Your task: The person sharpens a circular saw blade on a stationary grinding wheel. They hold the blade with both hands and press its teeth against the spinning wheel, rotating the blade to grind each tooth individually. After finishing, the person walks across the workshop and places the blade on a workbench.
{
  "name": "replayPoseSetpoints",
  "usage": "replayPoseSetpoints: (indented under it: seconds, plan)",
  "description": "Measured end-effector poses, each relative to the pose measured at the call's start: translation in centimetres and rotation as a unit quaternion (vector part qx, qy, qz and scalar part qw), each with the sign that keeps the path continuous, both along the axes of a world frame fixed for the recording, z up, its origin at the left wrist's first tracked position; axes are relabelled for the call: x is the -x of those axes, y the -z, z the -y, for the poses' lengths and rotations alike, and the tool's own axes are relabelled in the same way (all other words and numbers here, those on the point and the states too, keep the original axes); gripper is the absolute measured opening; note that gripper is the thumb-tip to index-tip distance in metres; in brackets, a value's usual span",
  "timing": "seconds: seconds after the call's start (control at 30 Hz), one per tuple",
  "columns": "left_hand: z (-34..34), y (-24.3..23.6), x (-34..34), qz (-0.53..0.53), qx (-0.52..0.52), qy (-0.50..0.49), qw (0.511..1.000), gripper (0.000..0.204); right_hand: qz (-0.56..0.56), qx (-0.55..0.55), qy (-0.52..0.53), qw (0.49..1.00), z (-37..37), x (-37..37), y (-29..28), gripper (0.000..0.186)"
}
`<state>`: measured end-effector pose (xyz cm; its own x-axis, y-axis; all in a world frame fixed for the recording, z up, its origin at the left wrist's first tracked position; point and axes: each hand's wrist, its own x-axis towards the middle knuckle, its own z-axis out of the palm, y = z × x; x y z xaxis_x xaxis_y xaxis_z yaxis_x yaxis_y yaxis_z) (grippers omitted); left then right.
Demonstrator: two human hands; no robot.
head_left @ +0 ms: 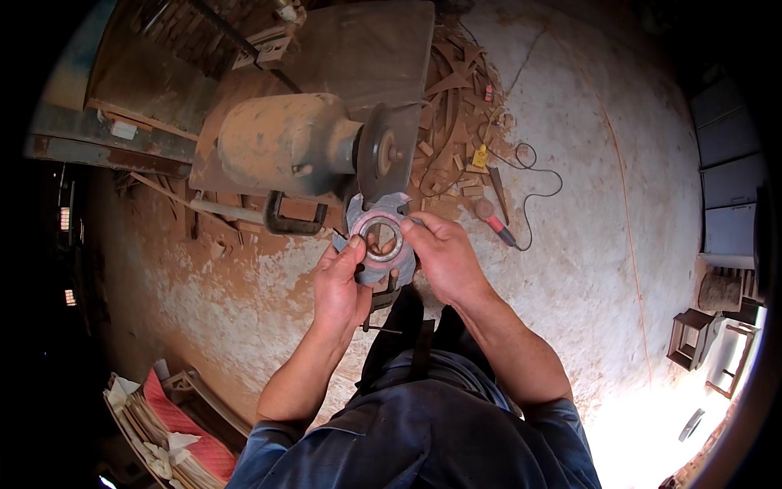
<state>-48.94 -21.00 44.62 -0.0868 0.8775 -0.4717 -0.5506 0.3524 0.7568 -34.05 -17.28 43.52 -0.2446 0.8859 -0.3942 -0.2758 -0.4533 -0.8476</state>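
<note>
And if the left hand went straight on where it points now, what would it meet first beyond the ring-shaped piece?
Beyond the ring-shaped piece, the left hand would probably meet the dark disc first, though depth is unclear.

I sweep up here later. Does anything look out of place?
Yes: loose brown offcuts lie heaped on the floor right of the dusty motor. A red-and-black power tool lies near them, its cable looping loosely; that looks untidy and may trip someone.
</note>
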Motion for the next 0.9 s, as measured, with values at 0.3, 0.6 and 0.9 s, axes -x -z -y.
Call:
replayPoseSetpoints:
  seconds: [0.3,0.6,0.9]
  plan:
    - [0.2,0.0,0.0,-0.013,-0.005,0.007,1.000,0.018,0.013,-0.017,0.002,1.000,0.5,0.2,0.6,0.028]
    - [0.2,0.0,-0.3,-0.025,0.000,0.000,1.000,0.019,0.010,0.000,-0.007,1.000,0.5,0.0,0.2,0.024]
    - [-0.1,0.0,-0.4,0.013,0.011,-0.031,0.999,0.016,0.018,-0.045,-0.008,0.999,0.1,0.1,1.0,0.029]
